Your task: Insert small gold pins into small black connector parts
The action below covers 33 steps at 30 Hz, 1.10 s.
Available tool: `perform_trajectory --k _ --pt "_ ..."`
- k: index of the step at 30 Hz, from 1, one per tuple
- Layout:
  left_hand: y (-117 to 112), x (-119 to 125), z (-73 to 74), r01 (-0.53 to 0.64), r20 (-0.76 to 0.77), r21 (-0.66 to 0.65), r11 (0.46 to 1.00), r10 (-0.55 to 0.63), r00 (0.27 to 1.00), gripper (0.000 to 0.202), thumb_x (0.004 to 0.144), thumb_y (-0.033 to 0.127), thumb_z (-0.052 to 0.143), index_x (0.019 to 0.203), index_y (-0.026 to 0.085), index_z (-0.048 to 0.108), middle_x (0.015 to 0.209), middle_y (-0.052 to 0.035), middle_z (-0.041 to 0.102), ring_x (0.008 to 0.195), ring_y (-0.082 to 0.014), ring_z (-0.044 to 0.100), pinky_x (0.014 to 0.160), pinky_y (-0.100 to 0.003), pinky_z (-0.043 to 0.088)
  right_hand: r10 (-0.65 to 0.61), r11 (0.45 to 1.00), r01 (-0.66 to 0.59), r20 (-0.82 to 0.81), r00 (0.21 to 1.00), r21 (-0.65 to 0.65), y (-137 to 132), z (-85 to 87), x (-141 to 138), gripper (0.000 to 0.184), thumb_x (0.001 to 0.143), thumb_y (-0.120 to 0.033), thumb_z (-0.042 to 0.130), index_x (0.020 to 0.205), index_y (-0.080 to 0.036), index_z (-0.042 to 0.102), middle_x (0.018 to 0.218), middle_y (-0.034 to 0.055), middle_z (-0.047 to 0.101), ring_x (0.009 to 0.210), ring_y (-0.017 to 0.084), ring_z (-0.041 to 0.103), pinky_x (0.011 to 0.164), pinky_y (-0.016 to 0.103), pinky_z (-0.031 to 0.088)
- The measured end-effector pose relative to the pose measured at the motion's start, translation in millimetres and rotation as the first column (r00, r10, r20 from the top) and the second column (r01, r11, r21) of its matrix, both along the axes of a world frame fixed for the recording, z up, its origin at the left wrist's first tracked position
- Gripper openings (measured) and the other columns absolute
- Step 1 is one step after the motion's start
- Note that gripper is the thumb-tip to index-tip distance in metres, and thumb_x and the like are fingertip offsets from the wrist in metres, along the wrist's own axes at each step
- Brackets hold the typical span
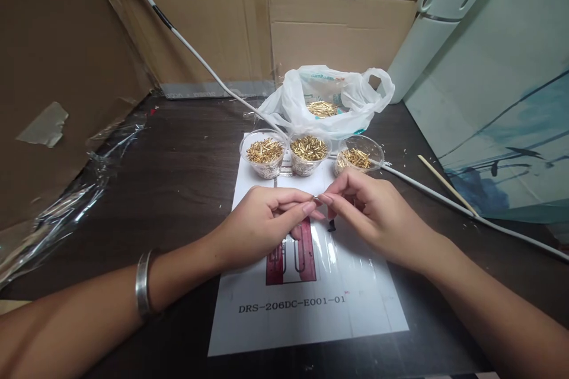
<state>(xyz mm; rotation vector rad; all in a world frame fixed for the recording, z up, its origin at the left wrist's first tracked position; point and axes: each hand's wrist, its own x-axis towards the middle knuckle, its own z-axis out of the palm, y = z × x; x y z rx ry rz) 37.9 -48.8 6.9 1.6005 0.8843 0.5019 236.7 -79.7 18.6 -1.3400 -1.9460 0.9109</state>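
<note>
Over the printed sheet [364, 302], the left hand [260, 222] and right hand [380, 207] both pinch a tiny metal piece [316, 197] at their fingertips, seemingly in close handling that calls for steady, fine alignment next.

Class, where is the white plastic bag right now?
In the head view, the white plastic bag sits slightly right of centre, just behind the middle clear cup.

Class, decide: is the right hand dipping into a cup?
No, the right hand meets the left hand at a small shiny piece, in front of the cups.
</note>
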Motion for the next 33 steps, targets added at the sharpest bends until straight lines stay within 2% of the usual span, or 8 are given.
perform_trajectory --k 4,9,15,19,25,29,33 --pt "-0.3 1.3 1.6 -0.035 0.033 -0.049 0.998 0.037 0.999 0.022 0.092 0.025 0.054 0.1 0.016 0.073 0.091 -0.004 0.075 0.061 -0.006 0.061 0.056 -0.015 0.049 0.002 0.997 -0.006 -0.047 0.999 -0.078 1.5 -1.1 0.1 0.021 0.095 -0.034 0.05 0.08 -0.019 0.054 0.071 0.0022 0.066 0.062 0.013 0.058 0.055 0.027 0.04" --pt "-0.5 1.5 1.0 -0.031 0.055 -0.049 0.998 0.034 0.998 0.02 0.091 0.022 0.055 0.095 0.015 0.073 0.086 -0.003 0.074 0.06 -0.0055 0.062 0.057 -0.013 0.05 0.004 0.994 -0.01 -0.061 0.998 -0.106 0.8 -2.7 -3.0 0.021 0.095 -0.032 0.05 0.08 -0.018 0.056 0.072 0.0021 0.067 0.062 0.013 0.058 0.055 0.027 0.041" --pt "0.1 1.5 2.5 -0.055 0.057 -0.064 0.996 0.059 0.997 0.018 0.09 0.022 0.056 0.092 0.013 0.071 0.079 -0.0028 0.072 0.058 -0.0058 0.061 0.056 -0.014 0.05 -0.005 0.993 -0.01 -0.124 0.992 -0.114 -2.9 -4.9 -4.8 0.014 0.092 -0.03 0.055 0.093 -0.018 0.062 0.071 -0.0003 0.065 0.056 0.01 0.054 0.051 0.025 0.04" --pt "-0.1 1.7 2.9 -0.043 0.053 -0.056 0.998 0.046 0.998 0.019 0.09 0.022 0.055 0.091 0.014 0.072 0.083 -0.0041 0.074 0.059 -0.0065 0.061 0.058 -0.015 0.051 -0.058 0.991 0.034 -0.18 0.982 -0.132 -3.6 -7.4 -6.4 0.013 0.093 -0.027 0.054 0.089 -0.017 0.062 0.073 0.0014 0.066 0.061 0.011 0.056 0.053 0.025 0.04" --pt "-0.1 1.9 0.8 -0.023 0.021 -0.068 0.997 0.025 0.999 0.02 0.09 0.027 0.057 0.088 0.014 0.072 0.076 -0.0028 0.073 0.058 -0.0074 0.06 0.055 -0.016 0.05 -0.108 0.983 0.049 -0.335 0.936 -0.18 -1.9 -6.4 -9.6 0.013 0.092 -0.028 0.055 0.086 -0.017 0.056 0.061 -0.003 0.054 0.055 0.009 0.049 0.052 0.024 0.037" --pt "-0.4 1.6 -2.0 -0.007 0.034 -0.066 0.998 0.01 0.999 0.02 0.09 0.029 0.058 0.087 0.015 0.072 0.076 -0.002 0.073 0.06 -0.007 0.06 0.056 -0.016 0.049 -0.117 0.979 0.045 -0.363 0.924 -0.201 -1.5 -6.4 -9.9 0.016 0.092 -0.031 0.056 0.085 -0.016 0.056 0.059 -0.0049 0.049 0.052 0.008 0.042 0.049 0.023 0.033" --pt "-0.5 0.4 -3.8 0.012 0.042 -0.047 0.999 -0.01 0.999 0.02 0.091 0.029 0.058 0.086 0.015 0.072 0.078 -0.0012 0.073 0.061 -0.0067 0.058 0.058 -0.017 0.047 -0.099 0.973 0.012 -0.371 0.923 -0.229 -2.9 -7.9 -9.3 0.017 0.093 -0.032 0.056 0.086 -0.016 0.056 0.06 -0.0042 0.051 0.054 0.008 0.043 0.05 0.023 0.033"
